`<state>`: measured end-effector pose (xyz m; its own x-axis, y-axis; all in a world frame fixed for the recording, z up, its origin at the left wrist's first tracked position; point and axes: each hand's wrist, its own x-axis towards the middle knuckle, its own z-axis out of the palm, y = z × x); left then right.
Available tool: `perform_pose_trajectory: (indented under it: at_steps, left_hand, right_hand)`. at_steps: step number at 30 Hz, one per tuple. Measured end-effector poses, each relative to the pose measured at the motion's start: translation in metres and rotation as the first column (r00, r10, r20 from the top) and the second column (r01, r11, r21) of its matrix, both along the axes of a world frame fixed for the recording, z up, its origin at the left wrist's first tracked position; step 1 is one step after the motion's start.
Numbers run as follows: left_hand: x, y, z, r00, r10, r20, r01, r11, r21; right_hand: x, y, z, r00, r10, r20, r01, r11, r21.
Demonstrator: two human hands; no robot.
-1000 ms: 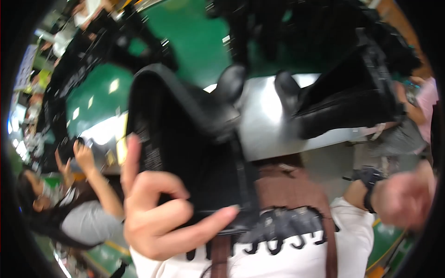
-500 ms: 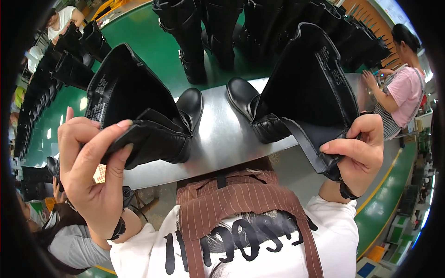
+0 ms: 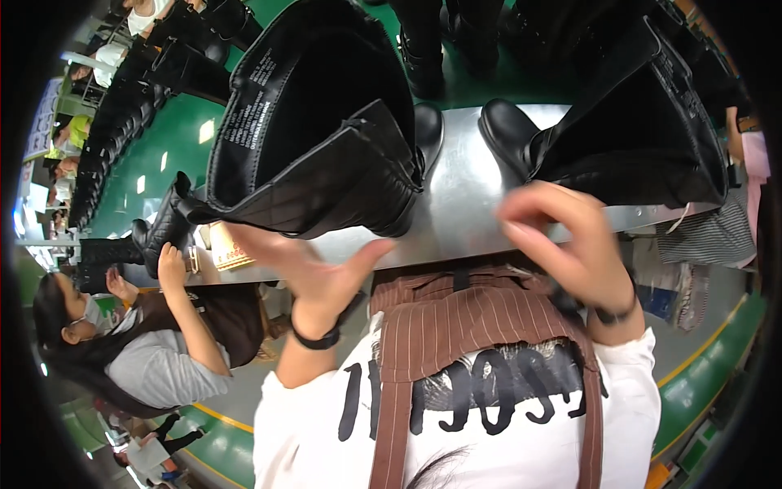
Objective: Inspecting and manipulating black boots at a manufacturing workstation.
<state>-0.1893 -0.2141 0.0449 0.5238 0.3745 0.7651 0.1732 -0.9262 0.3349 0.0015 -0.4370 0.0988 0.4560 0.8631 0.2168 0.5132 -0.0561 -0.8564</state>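
Two tall black boots lie on a grey metal table, toes facing each other. The left boot has a quilted shaft with its opening turned toward me. My left hand is just below that shaft, palm up with fingers spread, holding nothing. The right boot lies with its shaft toward the right. Blurred and empty, my right hand hovers with loosely curled fingers in front of that boot's lower edge. Each wrist wears a black band.
A co-worker at the left handles another black boot by the table's end. Rows of black boots stand along the green surface at the far left and back. Striped cloth hangs at the right.
Both hands have let go of the boot shafts they were gripping and pulled back toward me. The boots now rest on the table on their own.
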Motion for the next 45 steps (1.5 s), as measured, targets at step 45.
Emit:
perform_pose_trajectory:
  at_steps: [45]
  left_hand:
    - [0.019,-0.012,-0.029,0.725,-0.170,-0.667,-0.120,0.923,-0.366]
  right_hand:
    - [0.024,-0.001,-0.010,0.958,0.223,-0.182,-0.270,0.914,-0.302]
